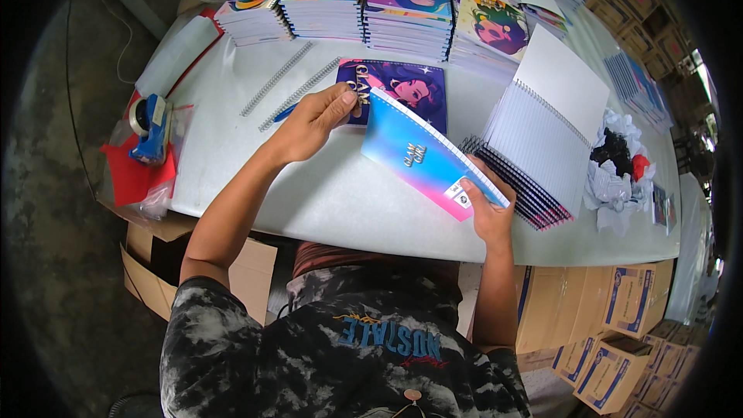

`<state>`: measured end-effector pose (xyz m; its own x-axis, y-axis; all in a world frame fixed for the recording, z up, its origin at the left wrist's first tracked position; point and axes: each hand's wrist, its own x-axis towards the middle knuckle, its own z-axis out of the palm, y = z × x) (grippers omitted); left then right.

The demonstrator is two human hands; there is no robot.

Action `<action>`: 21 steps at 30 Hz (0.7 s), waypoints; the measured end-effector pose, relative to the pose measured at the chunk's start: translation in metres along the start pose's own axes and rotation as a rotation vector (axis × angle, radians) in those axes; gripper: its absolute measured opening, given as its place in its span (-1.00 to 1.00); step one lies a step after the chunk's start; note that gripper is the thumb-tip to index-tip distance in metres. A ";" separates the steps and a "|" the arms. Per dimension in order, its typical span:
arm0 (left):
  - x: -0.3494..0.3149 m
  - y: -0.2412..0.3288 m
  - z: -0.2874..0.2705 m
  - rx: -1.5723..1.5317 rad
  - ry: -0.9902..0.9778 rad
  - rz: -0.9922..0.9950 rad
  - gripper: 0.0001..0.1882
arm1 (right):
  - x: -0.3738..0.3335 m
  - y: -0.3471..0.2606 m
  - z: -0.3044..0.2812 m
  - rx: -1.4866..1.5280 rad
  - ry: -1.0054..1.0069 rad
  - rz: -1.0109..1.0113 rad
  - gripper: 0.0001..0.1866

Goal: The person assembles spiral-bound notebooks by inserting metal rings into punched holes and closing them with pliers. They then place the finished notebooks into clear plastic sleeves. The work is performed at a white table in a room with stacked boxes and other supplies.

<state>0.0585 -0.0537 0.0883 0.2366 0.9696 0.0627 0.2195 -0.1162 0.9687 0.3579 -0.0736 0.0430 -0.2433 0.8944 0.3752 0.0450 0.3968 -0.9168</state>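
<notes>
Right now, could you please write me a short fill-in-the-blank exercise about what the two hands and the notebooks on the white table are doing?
1. The right hand grips the lower corner of a blue-to-pink spiral-bound notebook that is tilted above the white ____.
2. The left hand touches the flat purple illustrated cover with its ____.
3. Two loose wire binding coils lie to the ____ of the purple cover.
4. A blue tape dispenser sits on a ____ sheet.

Missing words: table; fingers; left; red
</notes>
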 end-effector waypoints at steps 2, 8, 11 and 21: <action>0.001 0.000 0.000 -0.006 -0.010 -0.016 -0.57 | -0.001 0.000 -0.001 0.009 -0.015 0.015 -0.68; 0.008 0.007 0.001 -0.023 0.018 -0.060 -0.54 | 0.002 -0.004 -0.002 0.015 -0.077 -0.046 -0.69; 0.009 0.014 -0.004 -0.016 -0.005 -0.110 -0.54 | 0.002 -0.004 -0.003 0.014 -0.093 -0.063 -0.69; 0.009 0.038 -0.019 0.162 -0.122 0.153 -0.66 | -0.001 -0.007 -0.007 0.086 -0.151 -0.108 -0.69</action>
<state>0.0509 -0.0451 0.1297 0.3887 0.9061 0.1669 0.3188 -0.3022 0.8983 0.3645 -0.0755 0.0504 -0.3855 0.8040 0.4528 -0.0704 0.4637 -0.8832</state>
